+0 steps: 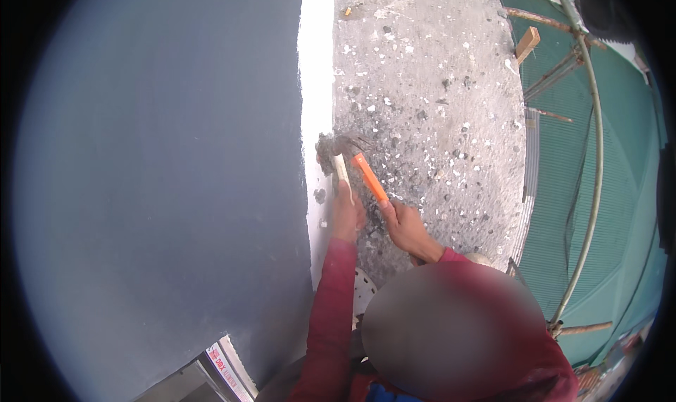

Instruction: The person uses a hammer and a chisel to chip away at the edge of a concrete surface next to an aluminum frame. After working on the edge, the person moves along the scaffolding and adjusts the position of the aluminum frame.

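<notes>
My right hand (407, 229) is wrapped round the orange handle of a hammer (370, 178). The hammer's dark head is smeared by motion and lies close to the wall's white edge. Just left of it, my left hand (345, 215) is closed on a tool with a pale, cream-coloured handle (341, 167); its working end is hidden, so its exact kind does not show. Both tools meet near a rough, broken-out grey patch (326, 154) in the white strip (318, 71). A smaller chipped spot (319, 195) sits below that patch.
A wide dark grey wall (162, 155) fills the left side. Loose chips and rubble litter the concrete floor (436, 71). On the right stand scaffold poles (597, 141) in front of green netting (556, 219), with a wood block (527, 45) nearby. A blurred oval covers the lower middle.
</notes>
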Available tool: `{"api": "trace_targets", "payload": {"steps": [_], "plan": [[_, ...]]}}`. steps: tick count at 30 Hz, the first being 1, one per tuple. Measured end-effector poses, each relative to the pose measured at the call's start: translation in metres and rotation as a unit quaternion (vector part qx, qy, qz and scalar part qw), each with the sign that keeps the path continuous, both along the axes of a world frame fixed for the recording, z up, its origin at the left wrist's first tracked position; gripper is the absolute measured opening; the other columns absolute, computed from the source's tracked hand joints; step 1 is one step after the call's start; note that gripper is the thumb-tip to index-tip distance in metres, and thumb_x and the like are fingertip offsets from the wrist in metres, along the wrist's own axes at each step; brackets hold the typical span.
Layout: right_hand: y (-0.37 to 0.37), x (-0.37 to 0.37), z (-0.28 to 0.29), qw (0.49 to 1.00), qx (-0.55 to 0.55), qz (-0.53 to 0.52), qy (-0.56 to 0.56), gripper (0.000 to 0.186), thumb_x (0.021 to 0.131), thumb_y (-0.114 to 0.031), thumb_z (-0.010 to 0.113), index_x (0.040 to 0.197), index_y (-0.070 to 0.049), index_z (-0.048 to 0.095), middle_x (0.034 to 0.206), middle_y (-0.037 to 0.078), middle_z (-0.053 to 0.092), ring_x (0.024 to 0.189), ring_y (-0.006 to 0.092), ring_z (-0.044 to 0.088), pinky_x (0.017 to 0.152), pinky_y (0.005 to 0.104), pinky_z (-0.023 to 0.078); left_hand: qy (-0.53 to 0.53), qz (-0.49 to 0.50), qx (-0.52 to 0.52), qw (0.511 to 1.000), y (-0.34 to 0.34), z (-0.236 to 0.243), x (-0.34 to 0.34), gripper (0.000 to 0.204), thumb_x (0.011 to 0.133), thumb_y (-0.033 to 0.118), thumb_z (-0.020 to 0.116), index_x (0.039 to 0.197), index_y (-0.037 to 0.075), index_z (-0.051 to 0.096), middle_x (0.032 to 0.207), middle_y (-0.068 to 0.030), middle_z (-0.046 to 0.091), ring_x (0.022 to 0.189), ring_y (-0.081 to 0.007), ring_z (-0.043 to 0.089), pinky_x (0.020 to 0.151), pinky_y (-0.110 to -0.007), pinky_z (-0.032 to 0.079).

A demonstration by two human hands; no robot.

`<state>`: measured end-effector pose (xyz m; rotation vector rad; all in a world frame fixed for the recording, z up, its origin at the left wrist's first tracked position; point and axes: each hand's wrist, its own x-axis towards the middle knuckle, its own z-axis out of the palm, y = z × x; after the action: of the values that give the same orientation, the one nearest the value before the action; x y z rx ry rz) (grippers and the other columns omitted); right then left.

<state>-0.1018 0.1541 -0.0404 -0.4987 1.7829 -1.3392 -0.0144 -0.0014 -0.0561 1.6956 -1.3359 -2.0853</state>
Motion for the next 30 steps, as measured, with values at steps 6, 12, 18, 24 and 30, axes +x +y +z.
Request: {"api": "trace_targets", "payload": {"steps": [6, 12, 18, 24, 30], "plan": [[-0.003, -0.004, 0.003, 0.999, 0.029, 0.015, -0.004, 0.045, 0.107, -0.036, 0.045, 0.097, 0.005, 0.060, 0.071, 0.026, 0.065, 0.069, 0.0463, 0.068, 0.062, 0.0506, 0.050, -0.012, -0.006, 0.007, 1.000, 0.000, 0.005, -0.003, 0.056, 0.104, 0.066, 0.038, 0.085, 0.014, 0.044, 0.056, 0.0053, 0.031, 0.037, -0.0070, 0.027, 0.034, -0.027, 0.021], [0.000, -0.010, 0.005, 0.998, -0.003, -0.045, -0.033, 0.043, 0.106, -0.035, 0.048, 0.100, 0.006, 0.061, 0.073, 0.027, 0.066, 0.069, 0.0460, 0.068, 0.062, 0.0508, 0.051, -0.033, -0.006, 0.011, 0.999, 0.001, 0.005, -0.005, 0.056, 0.104, 0.066, 0.038, 0.086, 0.014, 0.044, 0.056, 0.0053, 0.033, 0.038, -0.0071, 0.028, 0.034, -0.027, 0.022], [-0.010, -0.010, 0.008, 0.997, 0.065, 0.032, 0.033, 0.050, 0.106, -0.041, 0.046, 0.100, 0.007, 0.061, 0.075, 0.028, 0.065, 0.077, 0.0496, 0.067, 0.070, 0.0532, 0.051, -0.021, -0.010, 0.007, 1.000, 0.001, 0.011, -0.008, 0.055, 0.105, 0.065, 0.038, 0.087, 0.013, 0.047, 0.057, 0.0050, 0.035, 0.038, -0.0073, 0.029, 0.035, -0.027, 0.022], [0.005, -0.005, 0.012, 0.996, -0.072, -0.054, -0.007, 0.047, 0.106, -0.039, 0.046, 0.100, 0.005, 0.061, 0.077, 0.030, 0.066, 0.077, 0.0499, 0.067, 0.071, 0.0552, 0.051, -0.007, 0.000, 0.021, 1.000, 0.001, 0.012, -0.009, 0.054, 0.108, 0.056, 0.033, 0.080, 0.012, 0.046, 0.056, 0.0035, 0.035, 0.038, -0.0092, 0.032, 0.035, -0.028, 0.024], [-0.016, -0.012, -0.016, 0.998, 0.055, 0.012, 0.033, 0.048, 0.108, -0.039, 0.046, 0.099, 0.005, 0.062, 0.072, 0.026, 0.064, 0.072, 0.0447, 0.067, 0.066, 0.0508, 0.050, -0.019, 0.004, -0.002, 1.000, 0.002, 0.012, -0.008, 0.055, 0.106, 0.062, 0.039, 0.087, 0.011, 0.048, 0.057, 0.0049, 0.036, 0.039, -0.0081, 0.031, 0.035, -0.028, 0.025]]}}
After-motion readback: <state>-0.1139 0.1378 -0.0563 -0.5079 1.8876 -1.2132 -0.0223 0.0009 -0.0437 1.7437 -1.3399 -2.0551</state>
